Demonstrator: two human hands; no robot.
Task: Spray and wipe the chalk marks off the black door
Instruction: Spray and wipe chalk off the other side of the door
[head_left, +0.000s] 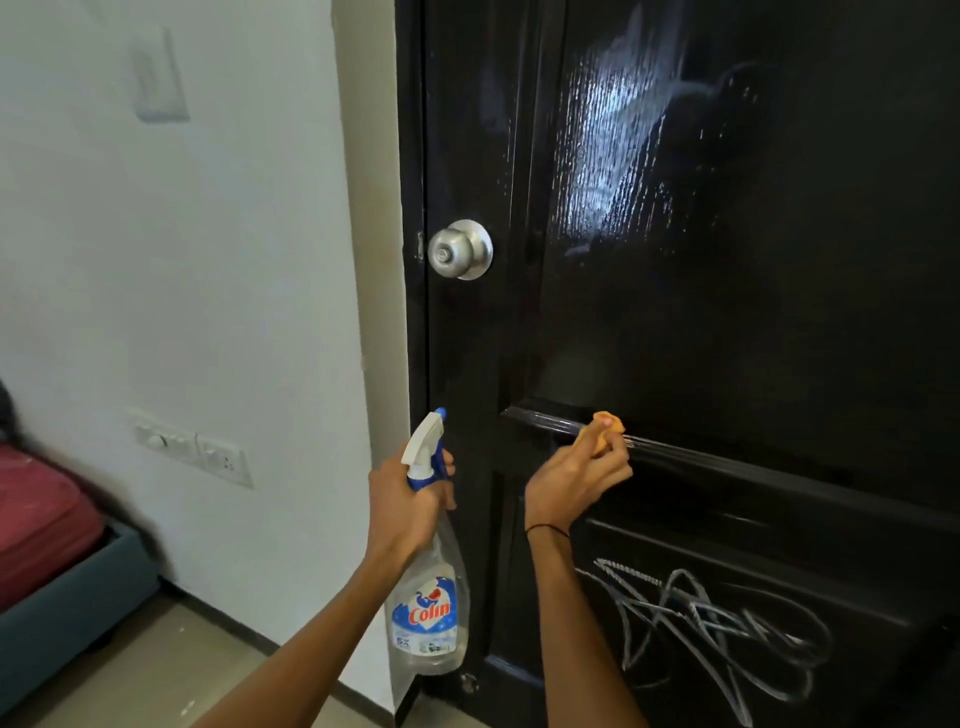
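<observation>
Left hand (402, 499) gripping, fingers curled, right hand (574, 480) raised, fingers pinched, both forearms extended

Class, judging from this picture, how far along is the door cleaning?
Done: the upper panel is wet and smeared, with only faint chalk traces. In hand: the right hand holds an orange cloth at the middle ledge; the left hand grips the spray bottle. Left: the chalk scribble on the lower panel looks untouched.

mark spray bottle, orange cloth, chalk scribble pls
spray bottle (427, 613), head view, on its label.
orange cloth (607, 422), head view, on the bunched top.
chalk scribble (691, 618), head view, on crossing strokes, lower panel.
</observation>
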